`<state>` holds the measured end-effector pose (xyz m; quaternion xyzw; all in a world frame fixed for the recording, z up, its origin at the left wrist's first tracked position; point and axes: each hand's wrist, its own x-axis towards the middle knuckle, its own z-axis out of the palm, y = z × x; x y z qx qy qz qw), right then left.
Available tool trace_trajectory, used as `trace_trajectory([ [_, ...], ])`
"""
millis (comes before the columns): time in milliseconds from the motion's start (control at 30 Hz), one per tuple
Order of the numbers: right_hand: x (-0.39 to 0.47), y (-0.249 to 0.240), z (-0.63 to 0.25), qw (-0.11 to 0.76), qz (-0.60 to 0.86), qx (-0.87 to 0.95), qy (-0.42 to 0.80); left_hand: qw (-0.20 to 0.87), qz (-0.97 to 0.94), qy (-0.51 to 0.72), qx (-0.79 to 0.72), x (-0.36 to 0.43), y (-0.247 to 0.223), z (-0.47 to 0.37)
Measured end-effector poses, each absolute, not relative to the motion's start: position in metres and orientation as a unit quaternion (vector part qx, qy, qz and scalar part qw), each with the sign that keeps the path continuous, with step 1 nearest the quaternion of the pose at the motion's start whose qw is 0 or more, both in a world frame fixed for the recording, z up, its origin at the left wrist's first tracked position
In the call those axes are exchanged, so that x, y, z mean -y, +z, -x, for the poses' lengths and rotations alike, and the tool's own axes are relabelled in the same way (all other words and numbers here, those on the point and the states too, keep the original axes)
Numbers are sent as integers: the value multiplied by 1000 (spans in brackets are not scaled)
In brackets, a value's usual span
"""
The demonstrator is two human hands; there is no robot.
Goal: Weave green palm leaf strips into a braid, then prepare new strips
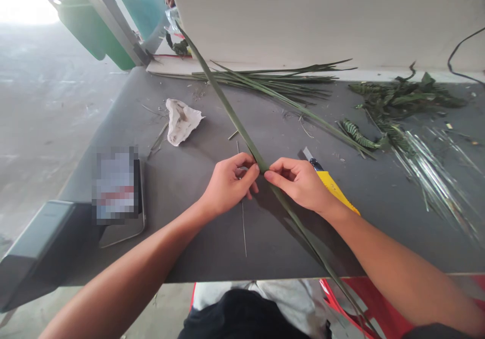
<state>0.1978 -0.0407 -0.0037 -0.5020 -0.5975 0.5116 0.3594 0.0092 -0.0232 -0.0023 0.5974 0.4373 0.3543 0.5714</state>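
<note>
Grey tabletop [182,175], long leaf [248,142], slanting, tip [182,31] upper left, left hand [230,181] and right hand [299,183] pinching it

A pale panel [326,20] backs the grey table [212,258]; bright light [26,0] washes the floor [49,122].

Leaf [242,131] between phone [123,215] and utility knife [335,186].

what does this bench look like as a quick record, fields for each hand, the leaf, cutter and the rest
left hand: pinching long green leaf
right hand: pinching same leaf, close beside left
leaf position: diagonal, lower end past the near table edge
cutter: yellow knife, blade out, near right forearm
behind: leaf bundle
far right: darker leaf pile
</note>
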Motion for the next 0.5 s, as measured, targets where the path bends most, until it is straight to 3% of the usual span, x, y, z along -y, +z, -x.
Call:
trace_trajectory([
  [500, 39, -9, -200, 384, 493, 588, 514, 590, -614, 320, -416, 21, 2, -7],
])
